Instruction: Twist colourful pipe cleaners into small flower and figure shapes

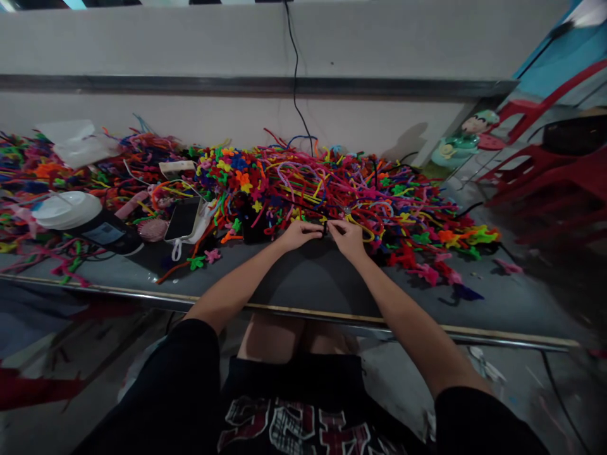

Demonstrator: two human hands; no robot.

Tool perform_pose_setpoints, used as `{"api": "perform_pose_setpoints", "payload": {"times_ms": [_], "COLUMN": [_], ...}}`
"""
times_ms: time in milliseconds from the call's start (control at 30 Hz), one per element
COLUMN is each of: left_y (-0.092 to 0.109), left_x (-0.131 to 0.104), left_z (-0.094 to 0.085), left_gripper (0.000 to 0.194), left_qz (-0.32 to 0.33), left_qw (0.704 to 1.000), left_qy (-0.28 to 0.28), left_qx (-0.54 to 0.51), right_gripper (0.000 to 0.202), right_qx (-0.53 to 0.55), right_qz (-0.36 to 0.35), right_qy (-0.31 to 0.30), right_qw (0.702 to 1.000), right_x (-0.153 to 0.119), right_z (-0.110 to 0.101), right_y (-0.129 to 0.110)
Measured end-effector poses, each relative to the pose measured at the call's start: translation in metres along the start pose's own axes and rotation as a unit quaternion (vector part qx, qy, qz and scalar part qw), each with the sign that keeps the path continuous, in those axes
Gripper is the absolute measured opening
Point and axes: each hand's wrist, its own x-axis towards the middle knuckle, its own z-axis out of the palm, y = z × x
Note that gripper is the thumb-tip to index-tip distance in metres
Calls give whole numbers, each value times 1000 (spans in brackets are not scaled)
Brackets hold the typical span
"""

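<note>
Both hands meet above the grey tabletop (313, 284), just in front of a long heap of bright fuzzy stems (303, 180). Between their fingertips is a small black piece (325, 229), which looks like a fuzzy stem. My left hand (301, 234) pinches it from the left. On its other side my right hand (346, 237) closes its thumb and fingers on the same piece. A yellow loop (374, 235) of stem lies just right of my right hand. Several small star-like flower shapes (244, 180) are bunched behind my left hand.
A dark cup with a white lid (69, 210) lies tilted at the left, near a phone (184, 219). A white power bank (176, 166) rests on the heap. A black cable (296, 69) hangs down the wall. Red chairs (531, 114) and a green figurine (458, 148) are at the right.
</note>
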Motion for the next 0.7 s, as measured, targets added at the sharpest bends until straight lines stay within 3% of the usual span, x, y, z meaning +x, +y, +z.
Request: {"api": "perform_pose_setpoints", "payload": {"times_ms": [233, 700], "left_y": [5, 7], "left_x": [0, 2], "left_z": [2, 4], "left_gripper": [36, 30], "left_qz": [2, -61], "left_qw": [997, 993], "left_qy": [69, 102], "left_qx": [-19, -10], "right_gripper": [28, 23], "right_qx": [-80, -71], "right_qz": [-56, -72], "right_qy": [-18, -10], "right_qw": [995, 995], "right_x": [-1, -5], "right_z": [-1, 2], "right_y": [-3, -9]}}
